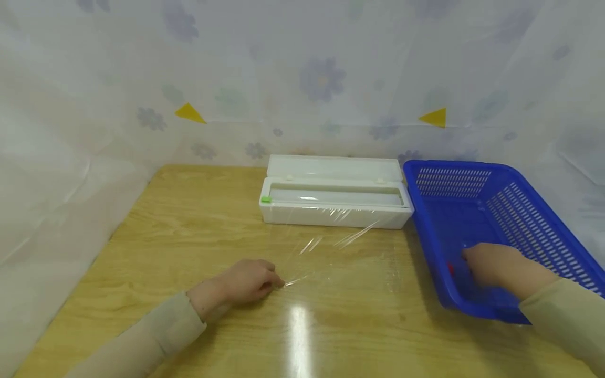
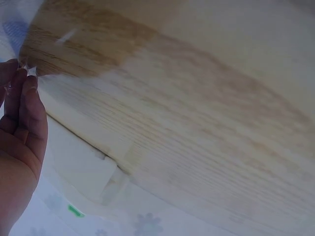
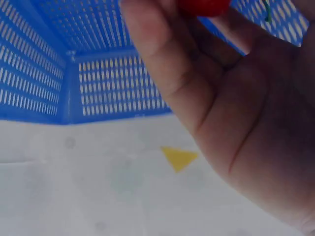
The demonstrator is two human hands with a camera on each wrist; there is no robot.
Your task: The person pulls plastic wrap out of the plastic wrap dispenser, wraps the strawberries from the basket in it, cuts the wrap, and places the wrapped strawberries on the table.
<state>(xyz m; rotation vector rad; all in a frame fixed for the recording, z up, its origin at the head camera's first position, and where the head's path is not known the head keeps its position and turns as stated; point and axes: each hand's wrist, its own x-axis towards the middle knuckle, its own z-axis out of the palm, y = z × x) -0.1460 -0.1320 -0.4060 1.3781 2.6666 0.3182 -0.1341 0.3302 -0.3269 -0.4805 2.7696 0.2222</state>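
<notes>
My left hand (image 1: 250,281) pinches a near corner of clear plastic wrap (image 1: 326,262) between thumb and fingertips. The film stretches over the wood from a long white wrap dispenser (image 1: 335,217), whose lid is raised and which has a green tab (image 1: 266,199) at its left end. Inside a blue basket (image 1: 427,247) reaches my right hand (image 1: 493,268), its fingers bent downward. A red, glossy, rounded thing (image 3: 204,6) shows by those fingers, cut off by the right wrist view's edge; whether they grip it is unclear. A green stem (image 3: 267,11) appears nearby.
The basket stands at the right of the wooden table (image 1: 189,226), close against the dispenser's right end. Behind the table hangs a flowered white curtain (image 1: 283,79) with two yellow triangles, a left triangle (image 1: 190,113) and a right triangle (image 1: 436,117).
</notes>
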